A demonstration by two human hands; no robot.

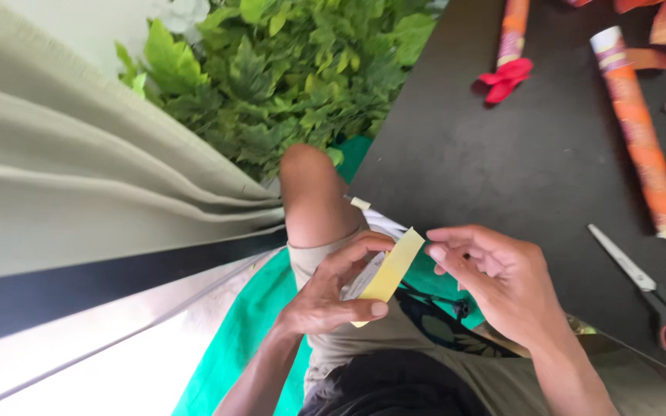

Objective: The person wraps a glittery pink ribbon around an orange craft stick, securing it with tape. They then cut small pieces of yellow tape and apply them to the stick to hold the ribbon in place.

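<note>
Yellow paper strip point(391, 268) sits over your lap, near the black table point(502, 154), slanting up toward the far right. Your left hand point(331, 296) pinches it; your right hand point(502, 277) touches its top end.

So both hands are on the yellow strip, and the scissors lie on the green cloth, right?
Not quite. Both hands, left hand and right hand, are on the yellow strip, but the head view shows the scissors lying on the black table, not the green cloth.

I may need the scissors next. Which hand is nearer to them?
Right. The right hand is just left of the scissors; the left hand is farther, holding the yellow strip.
</note>
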